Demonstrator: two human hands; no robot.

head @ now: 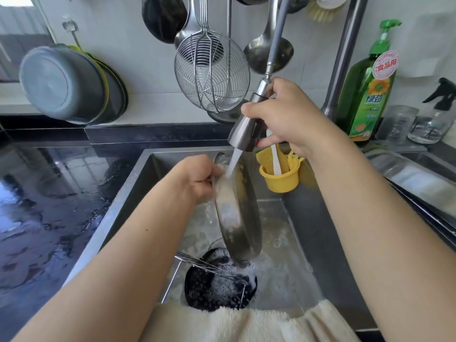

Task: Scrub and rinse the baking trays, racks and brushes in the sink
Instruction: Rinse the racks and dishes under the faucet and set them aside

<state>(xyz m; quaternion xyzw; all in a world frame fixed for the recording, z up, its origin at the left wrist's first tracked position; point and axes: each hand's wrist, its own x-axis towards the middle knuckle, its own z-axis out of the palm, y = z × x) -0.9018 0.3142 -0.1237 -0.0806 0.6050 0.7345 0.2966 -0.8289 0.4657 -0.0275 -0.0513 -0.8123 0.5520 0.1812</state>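
You hold the round baking tray [238, 218] on edge over the sink [308, 230], left hand [197, 178] fingers clamped on its upper rim, so water runs down into the drain. Your right hand [286, 114] has its fingers wrapped round the pull-out spray head [243, 129], aiming the stream [234, 161] at the tray's top. A wire rack [209, 270] lies below in suds, awaiting its turn

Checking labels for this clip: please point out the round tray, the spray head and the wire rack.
round tray [237, 218], head view, wet outer side
spray head [243, 132], head view, flared metal nozzle
wire rack [197, 264], head view, top wires
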